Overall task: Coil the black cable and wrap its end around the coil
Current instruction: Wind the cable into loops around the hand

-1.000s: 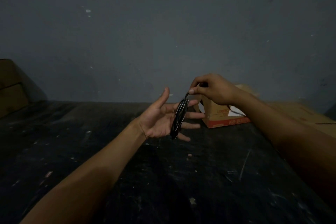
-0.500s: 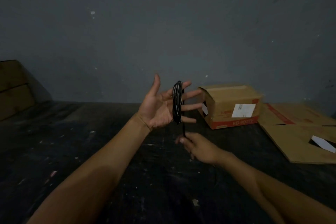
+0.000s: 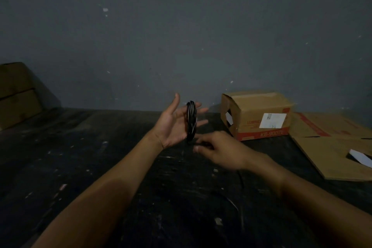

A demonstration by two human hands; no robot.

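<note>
1. Two bare hands are in view above one dark, scuffed table [image 3: 84,167]
2. The left hand [image 3: 173,123] is raised palm-up with thumb and fingers spread wide; it grips nothing by pinching
3. One black cable [image 3: 191,121] is wound in several turns around the left hand's fingers, forming a single upright coil that stands edge-on to the camera; the exact number of turns cannot be counted
4. The right hand [image 3: 219,151] sits just below and to the right of the coil, its fingertips drawn together at the coil's lower end, apparently pinching the cable there; motion blur keeps the grip from being certain
5. One loose stretch of the same cable trails down from beneath the right hand and curves across the table toward the near edge
6. One cardboard box [image 3: 259,115] lies on its side at the back right, with one white label on its face
7. One flattened cardboard sheet [image 3: 330,147] lies beside it, touching the table, with a white piece on it
8. Another brown box [image 3: 16,94] sits at the far left against the grey wall [image 3: 181,36]
</note>
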